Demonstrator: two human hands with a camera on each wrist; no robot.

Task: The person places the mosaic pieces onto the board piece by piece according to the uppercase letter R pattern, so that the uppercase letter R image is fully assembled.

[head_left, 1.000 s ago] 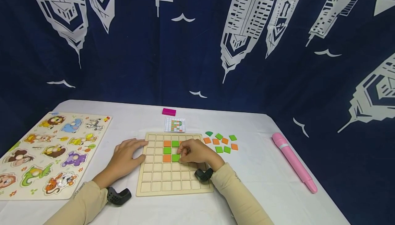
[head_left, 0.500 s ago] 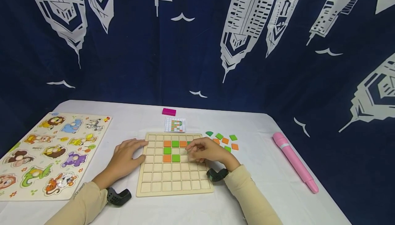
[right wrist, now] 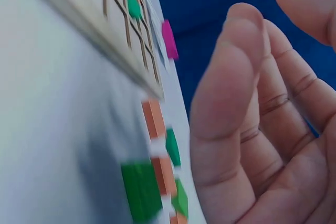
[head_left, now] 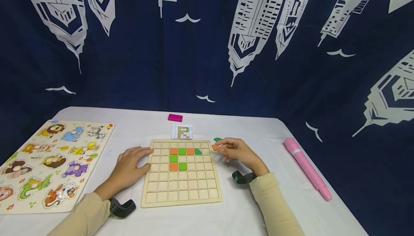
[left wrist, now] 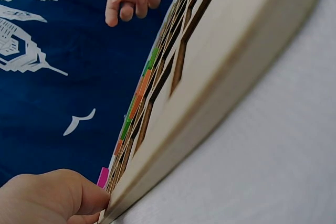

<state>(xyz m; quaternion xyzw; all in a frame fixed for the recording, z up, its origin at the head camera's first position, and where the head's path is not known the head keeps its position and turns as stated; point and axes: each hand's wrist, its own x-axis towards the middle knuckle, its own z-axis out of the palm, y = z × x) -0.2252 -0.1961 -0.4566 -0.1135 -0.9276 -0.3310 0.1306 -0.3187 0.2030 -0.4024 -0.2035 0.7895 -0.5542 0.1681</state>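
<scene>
At the left edge of a wooden grid board (head_left: 181, 196) rests my left hand (head_left: 130, 164), thumb and fingertips touching the rim. Several square tiles sit in the grid, among them an orange tile (head_left: 173, 151) and a green tile (head_left: 182, 151). A dark green rounded tile (head_left: 198, 151) ends their top row. Beyond the board's right edge, my right hand (head_left: 239, 153) hovers over loose tiles, close to an orange tile (head_left: 215, 147). In the right wrist view its thumb and fingers are apart with nothing between them, above a green tile (right wrist: 140, 192). The hand hides most loose tiles in the head view.
A pattern card (head_left: 182, 131) and a magenta block (head_left: 175, 118) lie behind the board. An animal puzzle board (head_left: 74, 185) occupies the left side of the white table (head_left: 181, 223). At the right lies a pink cylindrical stick (head_left: 307, 167).
My right hand has moved right, off the grid to the loose tiles, uncovering the orange and dark green rounded tiles in the top row. The left hand stays at the board's edge.
</scene>
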